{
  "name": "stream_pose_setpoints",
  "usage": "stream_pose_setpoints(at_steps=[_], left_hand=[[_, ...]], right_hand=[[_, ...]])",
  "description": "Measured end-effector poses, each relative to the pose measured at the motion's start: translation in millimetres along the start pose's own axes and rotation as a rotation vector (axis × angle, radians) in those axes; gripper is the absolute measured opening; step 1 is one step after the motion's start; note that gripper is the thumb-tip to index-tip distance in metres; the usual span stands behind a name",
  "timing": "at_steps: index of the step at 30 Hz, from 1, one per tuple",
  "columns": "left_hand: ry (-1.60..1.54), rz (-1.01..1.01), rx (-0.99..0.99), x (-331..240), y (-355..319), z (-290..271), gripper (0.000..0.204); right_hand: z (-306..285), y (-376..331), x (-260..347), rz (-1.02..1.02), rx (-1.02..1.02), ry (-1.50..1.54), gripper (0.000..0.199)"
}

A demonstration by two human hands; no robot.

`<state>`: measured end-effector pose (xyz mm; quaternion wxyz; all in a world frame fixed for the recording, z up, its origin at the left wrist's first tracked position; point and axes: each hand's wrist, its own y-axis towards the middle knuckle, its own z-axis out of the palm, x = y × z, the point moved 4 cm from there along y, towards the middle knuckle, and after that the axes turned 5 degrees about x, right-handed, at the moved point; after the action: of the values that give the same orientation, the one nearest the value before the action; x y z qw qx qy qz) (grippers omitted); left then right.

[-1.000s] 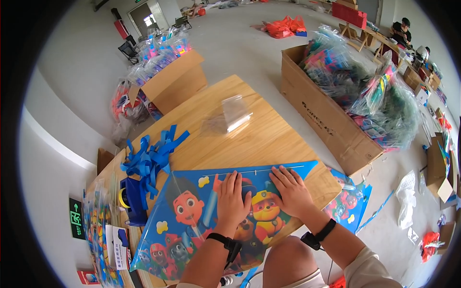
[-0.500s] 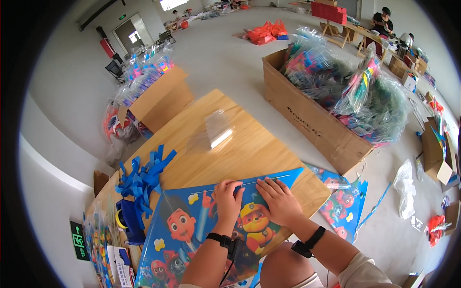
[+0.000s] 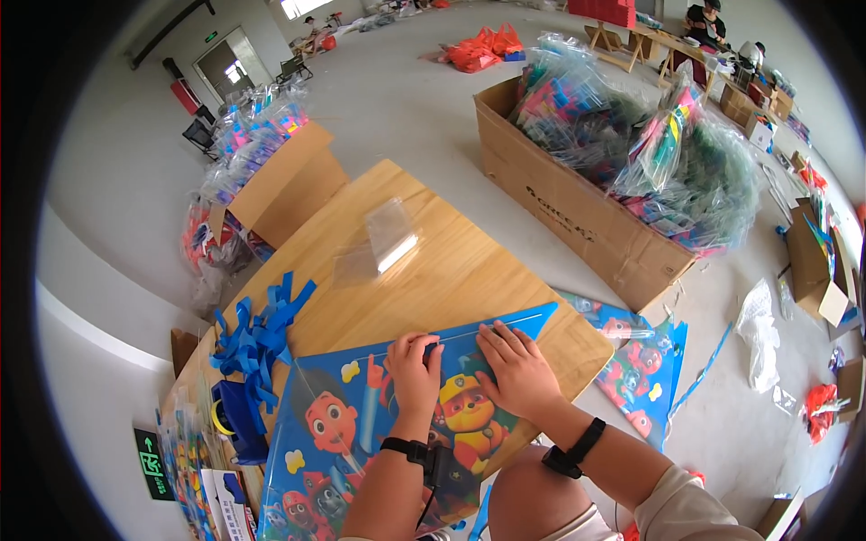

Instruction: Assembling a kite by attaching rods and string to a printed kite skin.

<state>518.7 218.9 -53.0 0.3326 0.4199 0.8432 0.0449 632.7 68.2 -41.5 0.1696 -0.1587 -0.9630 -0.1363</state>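
Head view: your right hand (image 3: 520,377) lies open on the cartoon-printed kite (image 3: 332,426) spread over the desk (image 3: 469,266), presumably to steady it; your left hand (image 3: 414,374) curls at its top edge, grip unclear.

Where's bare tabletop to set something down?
Bare wood lies between the clear plastic and the printed blue sheet, with a smaller patch at the table's right corner. Crowded: the left, by blue strips and tape dispenser; the near side, by sheet and hands.
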Motion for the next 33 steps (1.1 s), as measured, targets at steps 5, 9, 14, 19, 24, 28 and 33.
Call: stream_pose_setpoints(at_steps=[5, 9, 14, 19, 24, 28, 33], left_hand=[[0.000, -0.002, -0.001, 0, 0, -1, 0.014], [-0.009, -0.011, 0.017, -2, 0, -2, 0.013], [-0.009, -0.005, 0.012, -1, 1, -2, 0.025], [-0.015, 0.013, -0.024, 5, -4, -27, 0.039], [0.391, 0.020, 0.034, 31, -35, -39, 0.047], [0.395, -0.082, 0.081, 36, -39, -39, 0.052], [0.382, -0.107, 0.091, 36, -41, -39, 0.053]], right_hand=[[-2, 0, 1, -0.023, -0.002, 0.018, 0.056], [-3, -1, 2, -0.024, -0.001, 0.024, 0.056], [-1, 0, 1, -0.017, 0.003, 0.053, 0.058], [-5, 0, 2, -0.019, -0.008, 0.020, 0.055], [-6, 2, 1, -0.024, -0.021, 0.033, 0.054], [-7, 3, 4, -0.023, -0.016, 0.036, 0.054], [-7, 2, 6, -0.012, -0.008, 0.024, 0.054]])
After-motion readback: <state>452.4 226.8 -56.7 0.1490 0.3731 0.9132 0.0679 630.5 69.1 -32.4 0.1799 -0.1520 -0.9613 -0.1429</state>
